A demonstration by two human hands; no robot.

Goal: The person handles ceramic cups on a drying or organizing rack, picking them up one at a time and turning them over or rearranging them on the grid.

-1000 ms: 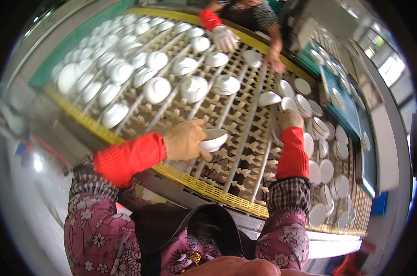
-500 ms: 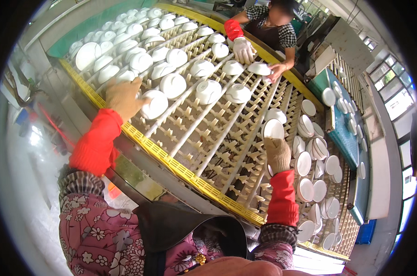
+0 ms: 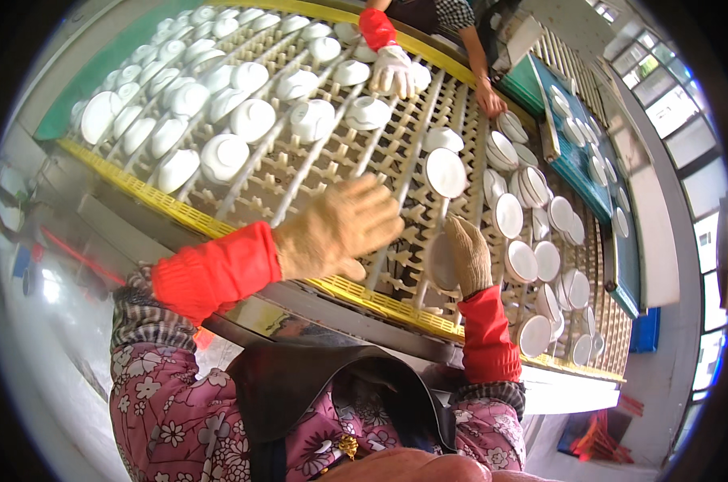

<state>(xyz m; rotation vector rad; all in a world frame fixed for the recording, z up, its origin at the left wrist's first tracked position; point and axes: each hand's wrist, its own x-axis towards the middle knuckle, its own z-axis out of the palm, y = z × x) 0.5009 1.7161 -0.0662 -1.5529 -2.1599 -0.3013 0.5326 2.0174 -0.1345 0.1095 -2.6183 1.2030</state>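
My left hand [image 3: 340, 225], in a tan knit glove with a red cuff, is open above the near part of the peg rack [image 3: 312, 177], fingers stretched toward the right. It holds nothing. My right hand [image 3: 470, 255], gloved alike, closes on the edge of a shaded white bowl [image 3: 442, 261] that stands tilted on the rack; part of its grip is hidden. Just beyond it another white bowl [image 3: 446, 173] leans with its round face toward me. To the left, an upturned white bowl [image 3: 225, 158] sits among several rows of others.
A yellow guard strip [image 3: 163, 193] edges the rack on my side. White dishes [image 3: 522, 262] stand in rows at the right, before teal boards [image 3: 568, 153] bearing more dishes. Across the rack a co-worker's white-gloved hand [image 3: 393, 72] touches a bowl; their bare hand [image 3: 490, 100] is near the dishes.
My left hand has left the bowls at the left and swung right, toward my right hand. My right hand has come down to a nearer bowl. The view has shifted.
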